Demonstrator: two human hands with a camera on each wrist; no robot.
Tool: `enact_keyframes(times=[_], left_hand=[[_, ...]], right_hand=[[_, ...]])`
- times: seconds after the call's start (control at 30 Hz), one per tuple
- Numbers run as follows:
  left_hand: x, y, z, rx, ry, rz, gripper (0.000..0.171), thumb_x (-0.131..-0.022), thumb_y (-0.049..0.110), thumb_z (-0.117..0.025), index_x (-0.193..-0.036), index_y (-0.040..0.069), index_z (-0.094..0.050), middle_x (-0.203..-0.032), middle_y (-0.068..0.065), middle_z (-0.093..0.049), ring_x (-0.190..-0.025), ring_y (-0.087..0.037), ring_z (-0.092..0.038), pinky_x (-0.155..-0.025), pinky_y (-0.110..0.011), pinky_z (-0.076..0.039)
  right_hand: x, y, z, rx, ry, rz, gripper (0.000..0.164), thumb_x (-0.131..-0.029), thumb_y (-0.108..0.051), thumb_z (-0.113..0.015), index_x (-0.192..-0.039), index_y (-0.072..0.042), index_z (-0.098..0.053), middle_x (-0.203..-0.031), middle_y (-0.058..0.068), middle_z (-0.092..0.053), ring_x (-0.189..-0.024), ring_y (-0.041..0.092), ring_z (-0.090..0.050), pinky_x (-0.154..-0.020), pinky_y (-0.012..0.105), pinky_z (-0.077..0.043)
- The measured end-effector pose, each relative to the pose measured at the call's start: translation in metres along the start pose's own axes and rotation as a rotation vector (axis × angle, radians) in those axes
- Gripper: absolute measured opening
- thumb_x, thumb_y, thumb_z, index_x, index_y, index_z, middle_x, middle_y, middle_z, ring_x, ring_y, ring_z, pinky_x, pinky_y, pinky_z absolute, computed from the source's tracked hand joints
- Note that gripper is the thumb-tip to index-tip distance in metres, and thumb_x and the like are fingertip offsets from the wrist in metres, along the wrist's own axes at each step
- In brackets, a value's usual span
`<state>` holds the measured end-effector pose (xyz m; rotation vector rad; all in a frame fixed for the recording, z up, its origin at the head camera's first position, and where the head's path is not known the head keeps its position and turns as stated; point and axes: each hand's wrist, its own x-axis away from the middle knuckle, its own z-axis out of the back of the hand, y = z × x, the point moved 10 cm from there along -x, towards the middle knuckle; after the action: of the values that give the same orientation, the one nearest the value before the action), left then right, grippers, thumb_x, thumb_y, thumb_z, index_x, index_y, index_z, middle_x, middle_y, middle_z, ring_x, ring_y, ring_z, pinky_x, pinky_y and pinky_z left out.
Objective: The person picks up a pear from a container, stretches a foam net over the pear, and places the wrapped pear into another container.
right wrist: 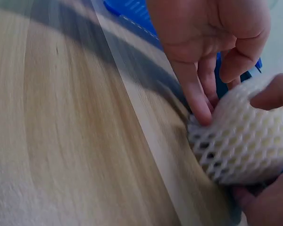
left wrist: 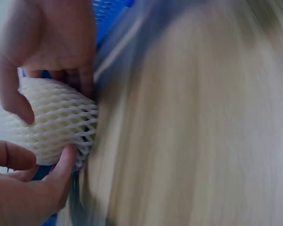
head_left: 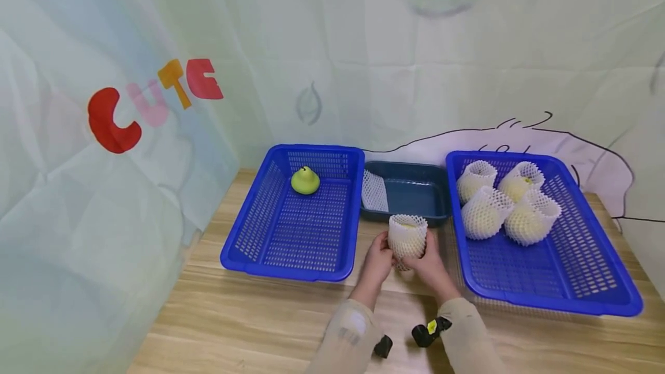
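Observation:
Between my two hands a pear in a white foam net (head_left: pixel 407 242) stands upright over the wooden table, in front of the dark tray. My left hand (head_left: pixel 378 263) grips its left side, and my right hand (head_left: pixel 431 264) holds it from the right with the thumb at the near face. In the left wrist view, thumb and fingers of the left hand (left wrist: pixel 35 188) press the net (left wrist: pixel 56 120) near its lower end. The right wrist view has the same net (right wrist: pixel 245 141), with the right hand (right wrist: pixel 273 207) partly cut off. Yellowish fruit shows through the mesh.
On the left, a blue basket (head_left: pixel 291 273) contains one bare green pear (head_left: pixel 305 181). A dark teal tray (head_left: pixel 415 189) at the back holds a flat foam net (head_left: pixel 374 192). The right blue basket (head_left: pixel 550 302) holds several netted fruits (head_left: pixel 485 213). A curtain hangs behind.

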<state>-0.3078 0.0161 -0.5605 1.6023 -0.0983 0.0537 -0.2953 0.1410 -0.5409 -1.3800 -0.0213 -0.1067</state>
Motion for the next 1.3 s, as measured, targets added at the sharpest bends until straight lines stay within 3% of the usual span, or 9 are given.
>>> enact_keyframes(times=[0.13,0.27,0.4,0.5,0.6,0.73,0.87,1.07,1.3], left_hand=[[0.015,0.014,-0.002,0.192,0.036,0.149,0.051,-0.079,-0.013,-0.034,-0.13,-0.008,-0.041,-0.115,-0.024,-0.052,-0.081,-0.018,-0.053,-0.07,-0.03,-0.049],[0.024,0.054,-0.001,0.295,0.032,0.092,0.045,-0.082,-0.01,-0.033,-0.125,-0.009,-0.044,-0.113,-0.019,-0.052,-0.084,-0.013,-0.053,-0.072,-0.029,-0.05],[0.034,0.107,0.0,0.328,-0.08,-0.025,0.039,-0.087,-0.006,-0.033,-0.123,-0.008,-0.048,-0.114,-0.018,-0.054,-0.094,-0.021,-0.058,-0.082,-0.038,-0.05],[0.045,0.144,0.01,0.188,-0.163,-0.161,0.037,-0.089,-0.003,-0.037,-0.123,-0.008,-0.049,-0.119,-0.021,-0.053,-0.103,-0.03,-0.055,-0.087,-0.042,-0.047],[0.051,0.163,0.033,-0.138,-0.115,-0.284,0.035,-0.09,0.002,-0.044,-0.124,-0.003,-0.052,-0.122,-0.02,-0.052,-0.11,-0.032,-0.049,-0.088,-0.044,-0.045],[0.047,0.148,0.064,-0.641,0.003,-0.236,0.039,-0.091,0.018,-0.053,-0.128,0.005,-0.052,-0.127,-0.017,-0.051,-0.116,-0.034,-0.045,-0.092,-0.048,-0.04],[0.041,0.107,0.074,-0.899,-0.089,-0.047,0.062,-0.088,0.034,-0.059,-0.139,0.007,-0.037,-0.126,-0.021,-0.052,-0.11,-0.037,-0.052,-0.087,-0.051,-0.043],[0.037,0.087,0.084,-0.909,-0.13,-0.005,0.069,-0.084,0.031,-0.064,-0.143,0.018,-0.032,-0.121,-0.017,-0.058,-0.105,-0.039,-0.056,-0.082,-0.052,-0.045],[0.036,0.086,0.088,-0.907,-0.108,-0.023,0.068,-0.082,0.033,-0.065,-0.142,0.021,-0.035,-0.121,-0.015,-0.059,-0.11,-0.04,-0.053,-0.087,-0.052,-0.042]], right_hand=[[0.005,-0.011,0.005,0.034,0.083,0.014,0.09,-0.065,-0.003,-0.077,-0.134,0.007,-0.02,-0.127,0.025,-0.032,-0.115,0.035,-0.035,-0.101,0.044,-0.026],[0.012,-0.051,0.015,0.004,0.125,0.038,0.094,-0.065,-0.005,-0.079,-0.136,0.005,-0.017,-0.128,0.024,-0.034,-0.115,0.033,-0.037,-0.1,0.043,-0.027],[0.015,-0.101,0.034,-0.024,0.105,0.059,0.096,-0.068,-0.008,-0.08,-0.14,-0.003,-0.017,-0.132,0.021,-0.037,-0.118,0.03,-0.037,-0.101,0.042,-0.027],[0.016,-0.126,0.053,-0.006,0.063,0.047,0.094,-0.073,-0.014,-0.078,-0.142,-0.006,-0.016,-0.134,0.017,-0.036,-0.12,0.028,-0.036,-0.103,0.042,-0.027],[0.011,-0.142,0.069,-0.032,-0.037,0.051,0.084,-0.079,-0.015,-0.073,-0.141,-0.007,-0.016,-0.131,0.014,-0.036,-0.119,0.024,-0.036,-0.103,0.04,-0.026],[0.001,-0.148,0.094,0.069,-0.164,0.055,0.081,-0.082,-0.018,-0.071,-0.14,-0.006,-0.015,-0.126,0.011,-0.038,-0.11,0.018,-0.041,-0.095,0.032,-0.032],[-0.009,-0.139,0.114,0.28,-0.287,0.074,0.076,-0.08,-0.019,-0.072,-0.136,0.0,-0.024,-0.12,0.016,-0.046,-0.1,0.019,-0.049,-0.084,0.029,-0.042],[-0.017,-0.111,0.132,0.476,-0.575,0.061,0.067,-0.076,-0.016,-0.072,-0.127,0.005,-0.034,-0.106,0.015,-0.053,-0.092,0.024,-0.052,-0.078,0.034,-0.046],[-0.001,-0.062,0.123,0.473,-0.886,-0.167,0.073,-0.069,-0.015,-0.071,-0.129,0.006,-0.034,-0.112,0.013,-0.052,-0.101,0.026,-0.049,-0.088,0.035,-0.041]])
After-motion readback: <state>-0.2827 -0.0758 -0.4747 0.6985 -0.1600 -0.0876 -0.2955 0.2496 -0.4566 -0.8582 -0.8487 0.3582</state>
